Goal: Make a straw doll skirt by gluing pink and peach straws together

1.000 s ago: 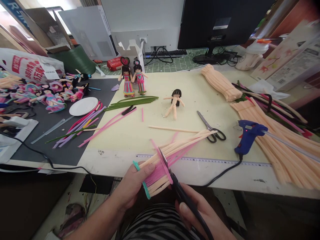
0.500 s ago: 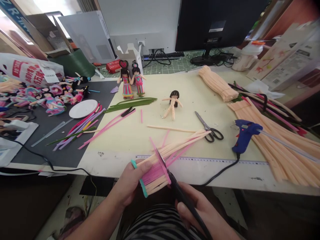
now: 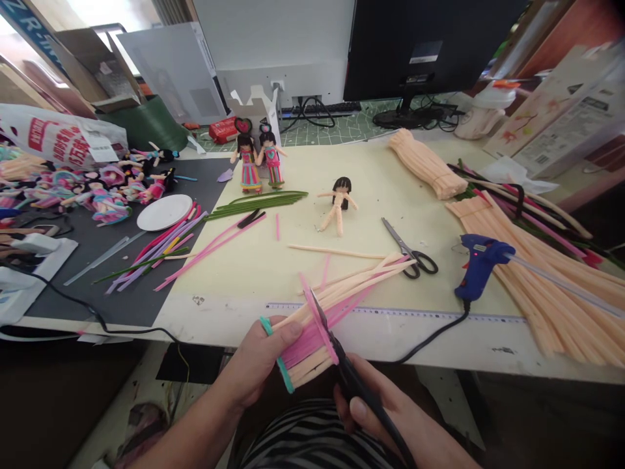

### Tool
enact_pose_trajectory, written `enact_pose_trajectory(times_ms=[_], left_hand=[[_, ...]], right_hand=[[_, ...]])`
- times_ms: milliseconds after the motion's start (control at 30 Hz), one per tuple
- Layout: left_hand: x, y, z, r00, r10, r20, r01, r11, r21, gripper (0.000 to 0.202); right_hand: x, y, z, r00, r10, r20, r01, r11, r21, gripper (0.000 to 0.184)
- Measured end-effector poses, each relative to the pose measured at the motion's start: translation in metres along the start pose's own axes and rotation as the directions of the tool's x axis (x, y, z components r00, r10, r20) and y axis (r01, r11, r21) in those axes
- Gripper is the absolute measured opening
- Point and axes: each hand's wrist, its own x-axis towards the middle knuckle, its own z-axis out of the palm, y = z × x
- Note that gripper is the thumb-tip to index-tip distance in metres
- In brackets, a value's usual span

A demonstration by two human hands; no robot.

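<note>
My left hand (image 3: pixel 263 355) is closed on a flat panel of pink and peach pipe cleaners (image 3: pixel 305 345), its left end bound by a teal strip (image 3: pixel 277 355). Loose peach and pink ends stretch from the panel over the table's front edge. My right hand (image 3: pixel 381 397) grips a pair of black-handled scissors (image 3: pixel 349 374). Their blades lie across the panel, along a pink crosswise pipe cleaner (image 3: pixel 312 299); whether they are fully closed I cannot tell. Beyond sits a small peach doll (image 3: pixel 338 203) with black hair, undressed.
A second pair of scissors (image 3: pixel 407 249) lies near a blue glue gun (image 3: pixel 481 260). Peach pipe-cleaner bundles (image 3: pixel 427 166) rest at the right. Two dressed dolls (image 3: pixel 258 156) stand behind green stems (image 3: pixel 258 203). A white plate (image 3: pixel 165 212) and more dolls are at left. A ruler strip (image 3: pixel 390 311) runs along the front.
The panel and both hands have shifted slightly right and down. The scissors still lie across the panel, and both hands keep their hold.
</note>
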Motion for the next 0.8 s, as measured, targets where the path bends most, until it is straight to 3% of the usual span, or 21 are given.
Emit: enact_pose_trajectory(times_ms=[133, 267, 800], left_hand=[[0.0, 0.001, 0.002, 1.0, -0.019, 0.006, 0.019, 1.0, -0.002, 0.033], [-0.001, 0.002, 0.002, 0.999, -0.012, 0.033, 0.012, 1.0, -0.004, 0.034], [0.0, -0.001, 0.002, 1.0, -0.013, 0.006, 0.013, 1.0, -0.002, 0.037]], right_hand=[[0.002, 0.002, -0.003, 0.996, -0.083, 0.045, 0.081, 0.996, 0.046, 0.053], [0.004, 0.004, -0.004, 0.996, -0.072, 0.052, 0.069, 0.996, 0.064, 0.054], [0.003, 0.011, 0.001, 0.991, -0.075, -0.111, 0.077, 0.997, 0.012, 0.058]])
